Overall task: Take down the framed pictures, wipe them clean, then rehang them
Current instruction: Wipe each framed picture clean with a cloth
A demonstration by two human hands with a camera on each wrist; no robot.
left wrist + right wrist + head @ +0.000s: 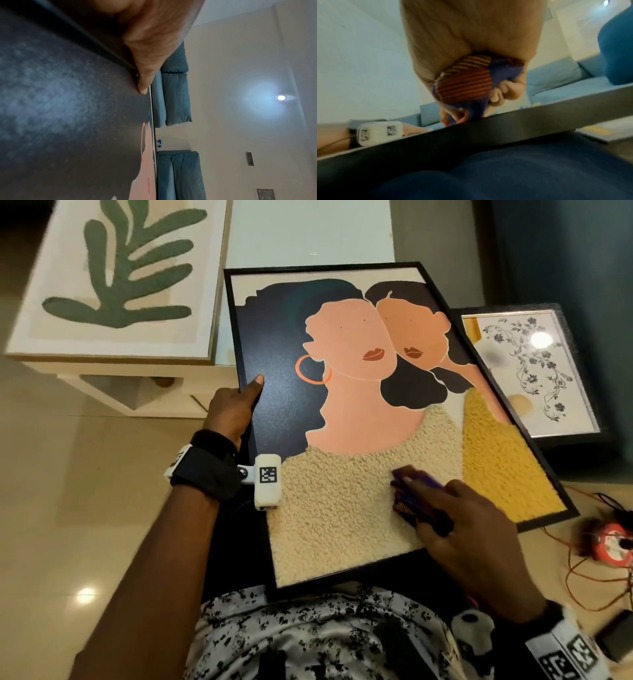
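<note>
**Wiping a framed portrait held on the lap**

The right hand (pixel 469 529) curls around a bunched purple, orange-striped cloth (pixel 416 493), pressing it onto the large black-framed picture of two women (pixel 359 392). The left hand (pixel 229 409) grips the frame's left edge, thumb on top. The picture lies tilted across the lap. A leaf print (pixel 120 275) rests on a white surface (pixel 308 231); a floral-patterned frame (pixel 527 374) sits just right.

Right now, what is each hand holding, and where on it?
The left hand grips the portrait frame at its left edge, thumb on the front. The right hand holds a bunched striped cloth, pressing it on the picture's cream textured area.
</note>
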